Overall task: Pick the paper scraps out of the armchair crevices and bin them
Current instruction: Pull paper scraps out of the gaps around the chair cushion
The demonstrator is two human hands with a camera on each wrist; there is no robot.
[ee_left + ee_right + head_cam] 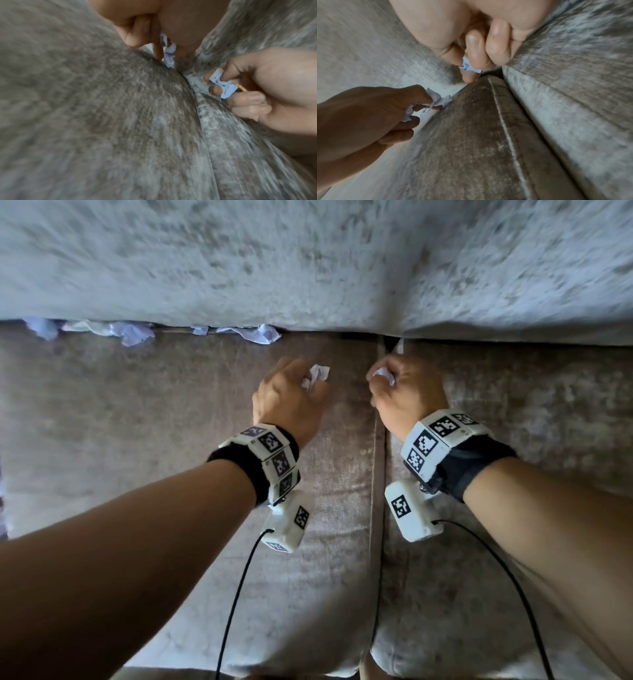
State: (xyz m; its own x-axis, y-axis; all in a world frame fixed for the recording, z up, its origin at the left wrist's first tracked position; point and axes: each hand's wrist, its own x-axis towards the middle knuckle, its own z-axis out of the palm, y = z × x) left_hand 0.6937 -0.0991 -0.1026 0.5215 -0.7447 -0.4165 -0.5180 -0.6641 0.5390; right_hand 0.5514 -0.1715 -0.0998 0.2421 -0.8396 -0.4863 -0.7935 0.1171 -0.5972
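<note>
My left hand (pixel 313 383) pinches a crumpled white paper scrap (pixel 315 374) just above the left seat cushion, a little in front of the back crevice. From the left wrist view the same scrap (pixel 169 54) sits between fingertip and thumb. My right hand (pixel 383 378) grips a second small scrap (pixel 385 374) where the gap between the two seat cushions meets the backrest; it shows at the fingertips (pixel 469 67). More pale scraps (pixel 130 333) (pixel 253 333) stick out of the crevice under the backrest, to the left of both hands.
A grey velvet backrest (pixel 308 261) fills the top of the head view. Two seat cushions (pixel 154 422) (pixel 531 412) meet at a piped seam (pixel 378 457) between my forearms. Black cables hang from both wrist units.
</note>
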